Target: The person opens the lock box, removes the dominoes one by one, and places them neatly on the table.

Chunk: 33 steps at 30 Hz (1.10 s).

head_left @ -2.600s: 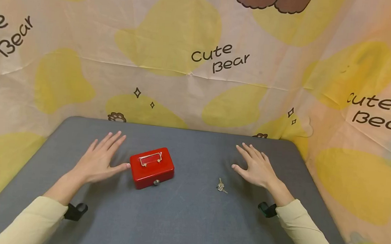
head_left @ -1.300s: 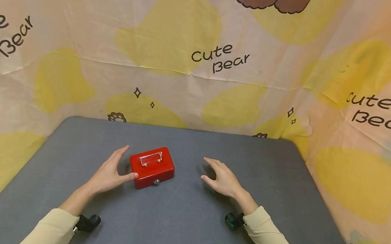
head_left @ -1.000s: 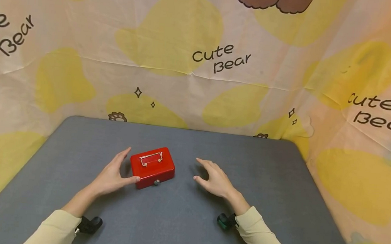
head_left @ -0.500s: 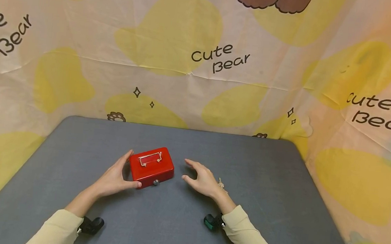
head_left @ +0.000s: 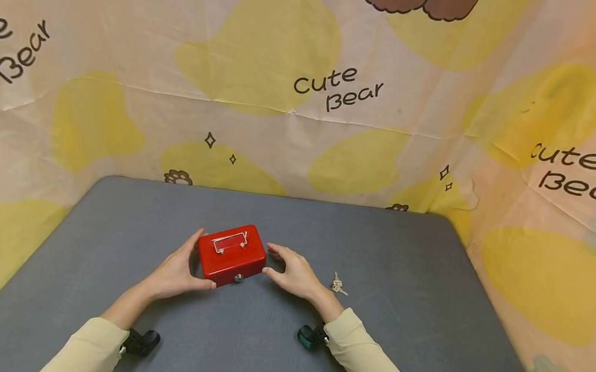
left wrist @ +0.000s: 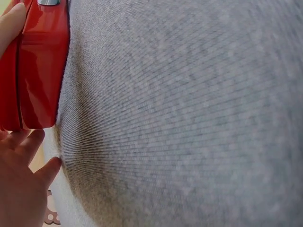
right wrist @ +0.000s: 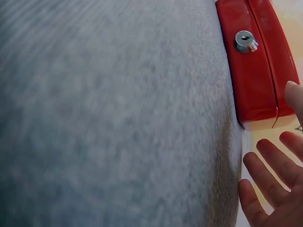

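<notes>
A red cash box (head_left: 230,254) with a silver handle on its lid and a round silver lock (right wrist: 245,41) on its front stands closed on the grey table. My left hand (head_left: 175,273) holds its left end, thumb at the front corner and fingers along the side. In the left wrist view, that thumb (left wrist: 13,22) lies over the front face. My right hand (head_left: 295,273) is at the box's right end with thumb and fingers spread; in the right wrist view a gap shows between most fingers and the box. Small keys (head_left: 338,283) lie right of the right hand.
The grey table (head_left: 379,228) has rounded far corners. A patterned curtain (head_left: 261,59) with yellow patches and printed words stands behind it and at both sides. Each wrist carries a small black camera (head_left: 142,342).
My right hand has moved left, past the keys, to the box's right end, uncovering the keys. My left hand has come right and closed in around the box's left end. The box has stayed put.
</notes>
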Each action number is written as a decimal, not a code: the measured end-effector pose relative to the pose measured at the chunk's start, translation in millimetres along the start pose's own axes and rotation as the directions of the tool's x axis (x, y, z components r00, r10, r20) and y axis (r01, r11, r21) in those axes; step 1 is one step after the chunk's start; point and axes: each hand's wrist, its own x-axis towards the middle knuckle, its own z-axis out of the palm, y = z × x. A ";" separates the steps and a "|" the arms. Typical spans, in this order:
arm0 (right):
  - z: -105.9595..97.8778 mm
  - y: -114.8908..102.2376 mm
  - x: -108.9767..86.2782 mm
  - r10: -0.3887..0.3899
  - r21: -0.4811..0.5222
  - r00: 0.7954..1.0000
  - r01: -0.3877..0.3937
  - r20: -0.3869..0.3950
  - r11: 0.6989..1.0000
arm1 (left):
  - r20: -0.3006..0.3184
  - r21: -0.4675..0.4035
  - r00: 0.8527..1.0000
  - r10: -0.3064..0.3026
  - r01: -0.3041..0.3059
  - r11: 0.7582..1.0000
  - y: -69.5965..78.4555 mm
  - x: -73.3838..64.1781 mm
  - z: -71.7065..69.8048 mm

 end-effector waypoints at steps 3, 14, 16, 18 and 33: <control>2.9 -2.9 2.7 -0.007 0.003 1.000 0.007 0.012 1.000 | -0.005 0.005 1.000 -0.001 0.001 1.000 -1.3 -0.2 -0.4; 8.7 -15.0 10.1 0.019 0.085 1.000 -0.018 -0.012 0.996 | -0.028 0.020 1.000 -0.003 0.004 1.000 -0.7 -3.1 -3.0; 9.3 -15.4 10.3 0.029 0.097 0.999 -0.027 -0.024 0.995 | -0.027 0.018 1.000 -0.005 0.005 1.000 -0.2 -2.9 -2.7; 9.8 -15.5 10.3 0.035 0.104 0.999 -0.032 -0.033 0.994 | -0.027 0.014 1.000 -0.005 0.005 1.000 0.1 -2.5 -2.5; 7.5 -9.2 5.5 0.048 0.138 0.997 -0.038 -0.067 0.990 | -0.011 -0.032 1.000 0.007 -0.007 0.999 8.7 3.3 3.4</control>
